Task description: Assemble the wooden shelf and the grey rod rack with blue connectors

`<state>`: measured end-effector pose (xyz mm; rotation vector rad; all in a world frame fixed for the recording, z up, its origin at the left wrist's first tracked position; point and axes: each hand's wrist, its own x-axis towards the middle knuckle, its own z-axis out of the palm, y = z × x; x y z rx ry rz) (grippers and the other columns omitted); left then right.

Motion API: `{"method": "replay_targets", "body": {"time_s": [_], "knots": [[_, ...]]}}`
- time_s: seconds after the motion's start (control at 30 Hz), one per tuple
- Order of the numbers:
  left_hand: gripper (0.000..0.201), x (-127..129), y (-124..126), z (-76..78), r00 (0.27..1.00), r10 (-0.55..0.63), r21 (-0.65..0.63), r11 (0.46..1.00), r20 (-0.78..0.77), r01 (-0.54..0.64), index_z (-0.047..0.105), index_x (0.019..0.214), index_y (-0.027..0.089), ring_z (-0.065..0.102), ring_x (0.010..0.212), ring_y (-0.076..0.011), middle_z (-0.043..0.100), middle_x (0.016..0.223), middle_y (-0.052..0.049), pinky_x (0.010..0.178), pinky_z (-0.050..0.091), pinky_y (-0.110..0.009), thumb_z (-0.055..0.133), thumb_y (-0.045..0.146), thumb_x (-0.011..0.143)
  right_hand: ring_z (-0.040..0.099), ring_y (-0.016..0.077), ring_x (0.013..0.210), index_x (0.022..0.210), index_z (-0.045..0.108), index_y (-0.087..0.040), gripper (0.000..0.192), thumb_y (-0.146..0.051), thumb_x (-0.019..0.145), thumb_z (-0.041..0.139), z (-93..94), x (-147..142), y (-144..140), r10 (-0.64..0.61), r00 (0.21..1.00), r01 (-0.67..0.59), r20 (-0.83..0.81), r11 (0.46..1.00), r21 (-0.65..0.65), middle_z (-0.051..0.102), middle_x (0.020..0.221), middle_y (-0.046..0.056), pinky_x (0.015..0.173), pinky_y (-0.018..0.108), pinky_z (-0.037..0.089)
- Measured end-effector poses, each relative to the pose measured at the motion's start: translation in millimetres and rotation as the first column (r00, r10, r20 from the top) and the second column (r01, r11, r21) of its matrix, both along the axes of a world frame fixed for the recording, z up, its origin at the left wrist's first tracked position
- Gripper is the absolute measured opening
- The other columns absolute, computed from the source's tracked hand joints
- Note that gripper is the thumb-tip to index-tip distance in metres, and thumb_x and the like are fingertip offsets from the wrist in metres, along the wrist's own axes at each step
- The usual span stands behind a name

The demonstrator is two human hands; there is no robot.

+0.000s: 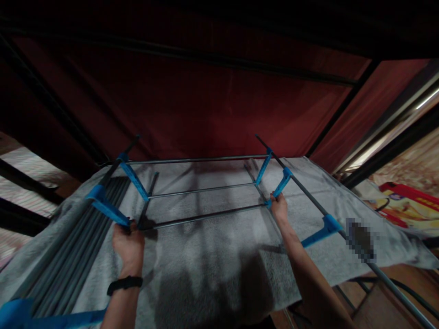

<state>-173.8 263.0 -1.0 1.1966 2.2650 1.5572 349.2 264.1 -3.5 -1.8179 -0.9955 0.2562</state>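
A rack frame of grey tubes and blue plastic brackets lies across a grey cloth-covered table. My left hand (129, 244), with a black band at the wrist, is closed round the lower end of a left-side blue bracket (109, 209), where a cross tube (206, 217) meets it. On the other side, my right hand (279, 206) pinches the lower end of a right-side blue bracket (283, 182), at the cross tube's other end. Behind these, another cross tube (202, 190) joins two more brackets. My fingertips partly hide both joints.
Several loose grey tubes (80, 253) lie side by side on the left of the cloth (206, 269). A long side tube (308, 194) runs past the table's right edge. Dark red sheeting (212, 100) on a dark frame stands behind. A red-and-yellow package (408, 203) is at far right.
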Motion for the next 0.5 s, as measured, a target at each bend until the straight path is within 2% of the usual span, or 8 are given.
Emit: {"method": "replay_targets", "body": {"time_s": [0.1,0.23,0.37,0.5], "knots": [[0.016,4.3,-1.6,-3.8,1.0,0.009,-0.013,1.0,-0.006,-0.009,0.051,0.088,0.021,0.052,0.073,-0.0188,0.052,0.077,0.001,0.075,0.045,-0.037,0.057,0.028,0.075,0.064,0.0281,0.096,0.104,0.062,-0.017,0.036,-0.04,0.081,0.046,-0.1,2.3,-2.5,-0.037,0.999,0.037,0.015,0.999,-0.006,0.07,0.101,0.015,0.085,0.04,0.048],[0.014,9.3,-4.8,-1.3,0.998,0.04,-0.041,0.998,-0.055,-0.042,0.049,0.087,0.021,0.049,0.071,-0.0179,0.048,0.075,0.002,0.073,0.043,-0.034,0.057,0.029,0.078,0.063,0.0285,0.1,0.106,0.062,-0.017,0.038,-0.042,0.082,0.045,-1.7,2.5,-6.5,-0.026,0.999,0.026,0.033,1.0,0.006,0.07,0.105,0.016,0.087,0.04,0.047],[0.014,7.5,-4.0,0.4,1.0,0.01,-0.036,0.999,-0.001,-0.01,0.05,0.088,0.021,0.052,0.073,-0.0182,0.052,0.077,0.002,0.07,0.042,-0.032,0.058,0.023,0.076,0.063,0.0279,0.1,0.106,0.061,-0.017,0.04,-0.044,0.083,0.043,-3.6,2.3,-7.3,-0.01,1.0,0.01,0.026,1.0,-0.007,0.07,0.108,0.016,0.087,0.04,0.048],[0.015,5.3,-0.5,-1.9,0.999,0.048,-0.049,0.998,0.011,-0.047,0.051,0.088,0.021,0.051,0.072,-0.0185,0.05,0.075,0.001,0.069,0.041,-0.031,0.059,0.023,0.076,0.063,0.0273,0.1,0.105,0.062,-0.018,0.039,-0.044,0.083,0.043,-6.1,3.8,-5.1,-0.005,0.999,0.005,0.035,1.0,0.015,0.07,0.108,0.015,0.087,0.04,0.048]]}}
